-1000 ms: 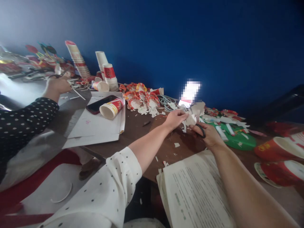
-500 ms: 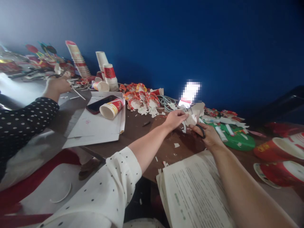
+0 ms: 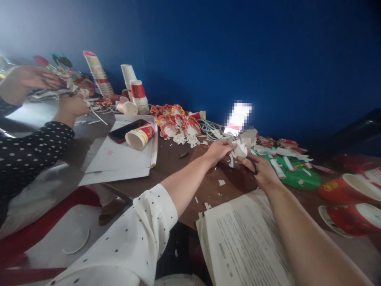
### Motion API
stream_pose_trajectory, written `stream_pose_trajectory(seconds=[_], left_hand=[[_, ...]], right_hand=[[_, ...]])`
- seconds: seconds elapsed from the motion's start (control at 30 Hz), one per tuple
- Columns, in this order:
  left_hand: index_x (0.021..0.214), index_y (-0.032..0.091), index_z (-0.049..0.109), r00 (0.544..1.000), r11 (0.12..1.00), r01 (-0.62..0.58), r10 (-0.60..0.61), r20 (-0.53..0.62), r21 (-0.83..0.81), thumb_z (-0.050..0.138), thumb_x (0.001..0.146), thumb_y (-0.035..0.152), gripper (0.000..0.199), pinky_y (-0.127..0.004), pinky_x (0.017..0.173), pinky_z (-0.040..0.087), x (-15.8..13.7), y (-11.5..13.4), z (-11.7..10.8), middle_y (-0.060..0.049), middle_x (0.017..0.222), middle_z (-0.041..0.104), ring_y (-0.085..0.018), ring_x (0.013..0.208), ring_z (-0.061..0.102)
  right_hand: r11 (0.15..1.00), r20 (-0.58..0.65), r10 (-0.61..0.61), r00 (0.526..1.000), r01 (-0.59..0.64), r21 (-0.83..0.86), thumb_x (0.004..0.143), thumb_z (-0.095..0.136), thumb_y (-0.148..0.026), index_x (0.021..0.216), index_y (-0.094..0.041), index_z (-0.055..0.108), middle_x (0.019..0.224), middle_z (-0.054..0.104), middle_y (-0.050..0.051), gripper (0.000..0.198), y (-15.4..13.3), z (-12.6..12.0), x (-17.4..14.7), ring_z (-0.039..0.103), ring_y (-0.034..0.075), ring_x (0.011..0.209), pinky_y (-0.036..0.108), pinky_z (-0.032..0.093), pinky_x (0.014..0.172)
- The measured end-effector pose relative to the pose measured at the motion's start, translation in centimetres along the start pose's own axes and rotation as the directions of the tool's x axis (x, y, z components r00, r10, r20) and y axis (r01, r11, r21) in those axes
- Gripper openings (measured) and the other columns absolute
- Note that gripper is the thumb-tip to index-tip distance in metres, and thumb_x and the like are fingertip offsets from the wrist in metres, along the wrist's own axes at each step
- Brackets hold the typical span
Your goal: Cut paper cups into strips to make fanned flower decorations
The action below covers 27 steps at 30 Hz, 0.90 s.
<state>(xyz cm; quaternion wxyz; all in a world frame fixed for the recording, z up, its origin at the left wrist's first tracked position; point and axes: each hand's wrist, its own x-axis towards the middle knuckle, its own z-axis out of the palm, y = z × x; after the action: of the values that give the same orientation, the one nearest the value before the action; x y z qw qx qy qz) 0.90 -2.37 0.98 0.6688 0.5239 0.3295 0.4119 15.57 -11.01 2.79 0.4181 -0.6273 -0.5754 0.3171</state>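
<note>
My left hand pinches a piece of white paper over the brown table. My right hand is closed round the black handles of a pair of scissors, whose blades are at the paper and partly hidden by it. A white strip hangs below the paper between my hands. Behind them a bright phone screen stands propped up, its picture blurred out. Small white scraps lie on the table just in front of my hands.
Cut red-and-white paper pieces are heaped left of centre. Stacked paper cups stand behind a white board bearing a phone and a cup. A green disc and red cups lie right. A co-worker's hands work far left.
A co-worker's second hand has come into view at the far left. My hands stay almost in place, and the paper between them has turned slightly.
</note>
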Motion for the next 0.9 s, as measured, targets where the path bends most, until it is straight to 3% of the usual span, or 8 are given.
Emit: stream_pose_trajectory(seconds=[0.2, 0.33, 0.47, 0.57, 0.73, 0.9], left_hand=[[0.067, 0.014, 0.052, 0.967, 0.936, 0.236, -0.199, 0.162, -0.262, 0.07, 0.082, 0.019, 0.024, -0.015, 0.041, 0.019, -0.3, 1.4, -0.2, 0.007, 0.051, 0.036, -0.001, 0.042, 0.029], [0.072, 0.011, 0.055, 0.902, 0.833, 0.417, -0.331, 0.277, -0.364, 0.063, 0.086, 0.012, 0.016, -0.008, 0.039, 0.018, -0.3, 2.0, -1.0, 0.007, 0.054, 0.036, 0.002, 0.04, 0.026], [0.077, 0.01, 0.059, 0.831, 0.751, 0.54, -0.404, 0.384, -0.38, 0.054, 0.09, 0.008, 0.013, -0.006, 0.037, 0.017, -0.3, 2.4, -1.6, 0.002, 0.062, 0.047, 0.004, 0.039, 0.026], [0.074, 0.01, 0.058, 0.857, 0.785, 0.5, -0.39, 0.336, -0.365, 0.059, 0.087, 0.008, 0.013, -0.007, 0.037, 0.019, -0.3, 2.4, -1.5, 0.003, 0.06, 0.046, 0.003, 0.04, 0.028], [0.067, 0.012, 0.055, 0.96, 0.939, 0.256, -0.219, 0.173, -0.23, 0.072, 0.079, 0.015, 0.021, -0.013, 0.04, 0.022, -0.3, 1.7, -0.7, 0.004, 0.055, 0.046, -0.001, 0.044, 0.036], [0.065, 0.015, 0.054, 0.985, 0.985, 0.117, -0.1, 0.139, -0.123, 0.079, 0.073, 0.032, 0.032, -0.019, 0.043, 0.026, -0.1, 0.8, -0.4, 0.003, 0.053, 0.05, -0.004, 0.045, 0.041]], right_hand=[[0.996, 0.051, 0.033, 0.998, -0.037, 0.079, 0.07, 0.072, -0.066, 0.059, -0.023, 0.062, 0.061, 0.059, 0.003, 0.046, 0.0, -0.1, -0.1, 0.05, 0.015, 0.055, 0.029, 0.037, 0.051], [0.99, 0.093, 0.039, 0.995, -0.051, 0.134, 0.068, 0.072, -0.068, 0.063, -0.023, 0.062, 0.064, 0.059, 0.004, 0.046, -0.2, 0.0, -0.2, 0.052, 0.015, 0.056, 0.028, 0.039, 0.047], [0.978, 0.122, 0.075, 0.99, -0.097, 0.184, 0.068, 0.074, -0.064, 0.072, -0.022, 0.065, 0.064, 0.058, 0.002, 0.043, -0.1, 0.1, -0.2, 0.051, 0.014, 0.055, 0.027, 0.041, 0.047], [0.986, 0.1, 0.055, 0.994, -0.07, 0.154, 0.069, 0.076, -0.058, 0.068, -0.022, 0.064, 0.063, 0.059, 0.002, 0.038, 0.4, 0.0, -0.1, 0.053, 0.015, 0.056, 0.028, 0.043, 0.049], [0.996, 0.067, -0.008, 0.998, 0.002, 0.09, 0.073, 0.072, -0.052, 0.061, -0.024, 0.063, 0.061, 0.059, 0.005, 0.031, 1.5, -0.3, 0.4, 0.059, 0.02, 0.063, 0.03, 0.045, 0.051], [0.99, 0.028, 0.038, 0.999, -0.041, 0.138, 0.07, 0.075, -0.054, 0.061, -0.024, 0.064, 0.058, 0.058, 0.004, 0.033, 2.0, 0.1, 0.7, 0.054, 0.018, 0.055, 0.031, 0.042, 0.049]])
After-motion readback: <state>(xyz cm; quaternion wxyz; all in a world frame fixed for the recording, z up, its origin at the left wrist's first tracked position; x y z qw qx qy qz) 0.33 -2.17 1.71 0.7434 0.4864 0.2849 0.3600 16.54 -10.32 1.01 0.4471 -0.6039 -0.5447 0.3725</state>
